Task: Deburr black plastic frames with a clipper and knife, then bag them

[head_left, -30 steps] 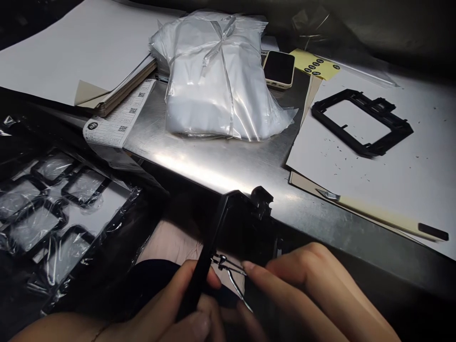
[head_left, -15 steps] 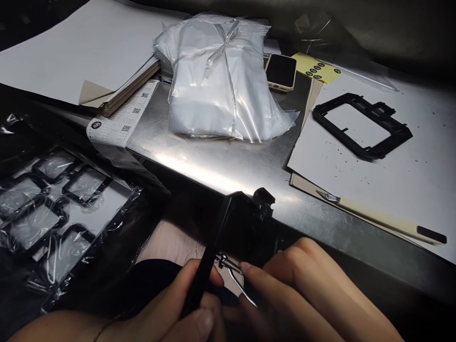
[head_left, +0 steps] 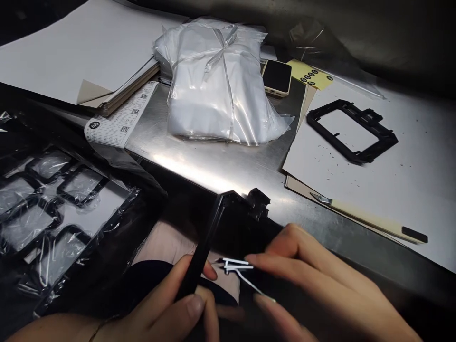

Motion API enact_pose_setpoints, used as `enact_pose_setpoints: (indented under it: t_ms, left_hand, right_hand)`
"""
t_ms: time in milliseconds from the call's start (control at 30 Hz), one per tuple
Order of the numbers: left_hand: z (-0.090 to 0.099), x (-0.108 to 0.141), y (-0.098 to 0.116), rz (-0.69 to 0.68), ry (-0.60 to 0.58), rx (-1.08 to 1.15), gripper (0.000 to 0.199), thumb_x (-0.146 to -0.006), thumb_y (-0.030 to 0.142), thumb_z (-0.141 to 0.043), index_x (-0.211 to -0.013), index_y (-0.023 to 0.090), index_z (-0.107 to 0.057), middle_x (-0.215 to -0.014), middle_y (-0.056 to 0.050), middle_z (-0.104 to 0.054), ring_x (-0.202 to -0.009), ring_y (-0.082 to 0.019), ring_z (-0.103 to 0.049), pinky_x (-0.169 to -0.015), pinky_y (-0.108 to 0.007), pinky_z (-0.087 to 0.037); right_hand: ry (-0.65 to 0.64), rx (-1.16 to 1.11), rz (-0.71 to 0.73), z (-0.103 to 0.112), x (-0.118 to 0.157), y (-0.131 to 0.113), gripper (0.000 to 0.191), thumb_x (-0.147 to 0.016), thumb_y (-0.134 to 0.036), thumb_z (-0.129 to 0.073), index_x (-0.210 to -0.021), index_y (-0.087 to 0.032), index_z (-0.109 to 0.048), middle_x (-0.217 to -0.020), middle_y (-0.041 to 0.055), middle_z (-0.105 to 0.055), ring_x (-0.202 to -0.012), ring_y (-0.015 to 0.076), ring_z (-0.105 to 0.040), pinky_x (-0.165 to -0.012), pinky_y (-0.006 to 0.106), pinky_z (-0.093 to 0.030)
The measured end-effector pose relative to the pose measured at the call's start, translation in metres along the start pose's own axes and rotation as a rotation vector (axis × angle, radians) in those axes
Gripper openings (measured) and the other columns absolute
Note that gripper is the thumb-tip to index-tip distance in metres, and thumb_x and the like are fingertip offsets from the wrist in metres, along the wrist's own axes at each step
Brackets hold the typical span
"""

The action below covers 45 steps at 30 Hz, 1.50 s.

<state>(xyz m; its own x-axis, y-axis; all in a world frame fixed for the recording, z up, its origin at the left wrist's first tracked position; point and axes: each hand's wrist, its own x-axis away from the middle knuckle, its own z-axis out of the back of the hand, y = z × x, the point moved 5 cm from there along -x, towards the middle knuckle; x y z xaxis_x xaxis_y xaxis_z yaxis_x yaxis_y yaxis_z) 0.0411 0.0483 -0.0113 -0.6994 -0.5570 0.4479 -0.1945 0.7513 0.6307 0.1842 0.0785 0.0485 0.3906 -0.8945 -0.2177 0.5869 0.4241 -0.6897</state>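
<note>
- Nearest, the left hand (head_left: 171,308) pinches one side bar of a black plastic frame (head_left: 213,232), thumb and fingers closed round it, holding it upright below the table edge.
- Just beside it, the right hand (head_left: 320,294) grips a small metal clipper (head_left: 238,273) between index finger and thumb, its bright tip touching the frame's bar.
- To the left, a tray of black frames (head_left: 53,209) lies under crinkled clear film.
- Beyond the hands, the steel table (head_left: 221,166) carries a craft knife (head_left: 370,218) with a pale handle, resting on the edge of a white sheet (head_left: 409,190) flecked with black shavings.
- On that sheet, farther back, lies a second black frame (head_left: 351,130), flat and well apart from the hands.
- In the middle sits a tied bundle of clear plastic bags (head_left: 217,80), with a printed label sheet (head_left: 119,116) to its left.
- Farthest, a phone (head_left: 276,77) lies face up beside a yellow sticker sheet (head_left: 313,75).
</note>
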Motion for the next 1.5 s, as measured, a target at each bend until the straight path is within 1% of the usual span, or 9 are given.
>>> enact_pose_setpoints:
  t_ms: [200,400,567,767,867,1033,1167,1333,1500]
  left_hand:
    - [-0.002,0.001,0.001,-0.014,0.04,0.093,0.023,-0.081,0.039,-0.044,-0.095,0.021,-0.045,-0.062,0.003,-0.058,-0.086,-0.016,-0.06,-0.089,-0.038,-0.038]
    - [-0.002,0.0,0.0,-0.042,0.038,0.086,0.024,-0.08,0.04,-0.047,-0.096,0.022,-0.047,-0.06,0.002,-0.058,-0.086,-0.018,-0.059,-0.084,-0.036,-0.042]
    - [-0.001,0.001,-0.002,0.01,0.091,0.037,0.03,-0.077,0.046,-0.048,-0.096,0.023,-0.046,-0.061,0.004,-0.057,-0.07,-0.013,-0.059,-0.077,-0.03,-0.045]
    - [-0.001,0.001,0.002,-0.037,0.073,0.041,0.026,-0.079,0.041,-0.047,-0.1,0.025,-0.048,-0.062,0.003,-0.061,-0.089,-0.017,-0.059,-0.089,-0.035,-0.039]
    - [-0.002,0.0,0.001,-0.015,0.053,0.099,0.028,-0.077,0.042,-0.049,-0.098,0.024,-0.047,-0.06,0.002,-0.059,-0.091,-0.019,-0.058,-0.085,-0.037,-0.043]
    - [-0.001,-0.001,-0.006,0.058,0.057,0.214,0.027,-0.079,0.041,-0.047,-0.098,0.022,-0.044,-0.059,0.003,-0.055,-0.084,-0.018,-0.06,-0.073,-0.036,-0.049]
    - [0.002,-0.003,-0.011,0.08,0.093,0.32,0.034,-0.077,0.042,-0.05,-0.101,0.02,-0.039,-0.058,0.001,-0.058,-0.097,-0.023,-0.057,-0.077,-0.046,-0.047]
    - [0.002,-0.005,-0.012,0.041,0.074,0.306,0.033,-0.076,0.043,-0.05,-0.096,0.02,-0.038,-0.058,0.002,-0.059,-0.098,-0.025,-0.057,-0.076,-0.053,-0.045]
    - [0.001,-0.004,-0.014,0.046,0.049,0.247,0.031,-0.078,0.042,-0.048,-0.098,0.022,-0.036,-0.062,0.002,-0.057,-0.099,-0.022,-0.055,-0.076,-0.045,-0.046]
  right_hand:
    - [0.085,0.325,0.117,0.002,-0.002,-0.003,0.017,-0.073,-0.017,-0.055,-0.089,-0.011,-0.056,-0.073,0.0031,-0.048,-0.06,0.0088,-0.048,-0.046,0.019,-0.043]
    - [0.093,0.309,0.093,-0.007,-0.005,-0.005,0.014,-0.075,-0.017,-0.051,-0.089,-0.014,-0.054,-0.072,0.0012,-0.046,-0.059,0.0078,-0.044,-0.047,0.019,-0.04]
    - [0.045,0.316,0.105,-0.008,-0.008,-0.008,0.009,-0.076,-0.016,-0.051,-0.085,-0.015,-0.053,-0.073,0.0014,-0.045,-0.059,0.0087,-0.042,-0.047,0.02,-0.038]
    - [0.003,0.334,0.073,-0.01,-0.011,-0.012,0.01,-0.08,-0.014,-0.042,-0.079,-0.017,-0.052,-0.067,-0.0007,-0.044,-0.056,0.0084,-0.044,-0.044,0.019,-0.038]
    - [0.035,0.297,0.088,-0.01,-0.012,-0.014,0.013,-0.08,-0.012,-0.042,-0.079,-0.016,-0.054,-0.068,-0.0002,-0.044,-0.056,0.0086,-0.043,-0.044,0.02,-0.039]
    - [-0.155,-0.014,0.028,-0.008,-0.007,-0.004,0.017,-0.076,-0.013,-0.05,-0.09,-0.021,-0.055,-0.075,-0.0012,-0.05,-0.063,0.0073,-0.051,-0.052,0.015,-0.046]
    - [-0.073,0.073,0.021,0.004,-0.003,0.008,0.022,-0.076,-0.015,-0.052,-0.098,-0.019,-0.051,-0.088,0.002,-0.047,-0.071,0.0079,-0.052,-0.057,0.014,-0.046]
    - [-0.02,0.153,0.049,-0.006,0.001,0.014,0.028,-0.076,-0.011,-0.052,-0.103,-0.017,-0.048,-0.092,0.0034,-0.046,-0.072,0.0084,-0.052,-0.056,0.017,-0.046]
    - [0.037,0.256,0.092,-0.011,0.001,0.005,0.028,-0.076,-0.011,-0.053,-0.104,-0.013,-0.049,-0.084,0.0018,-0.045,-0.064,0.0062,-0.05,-0.047,0.015,-0.042]
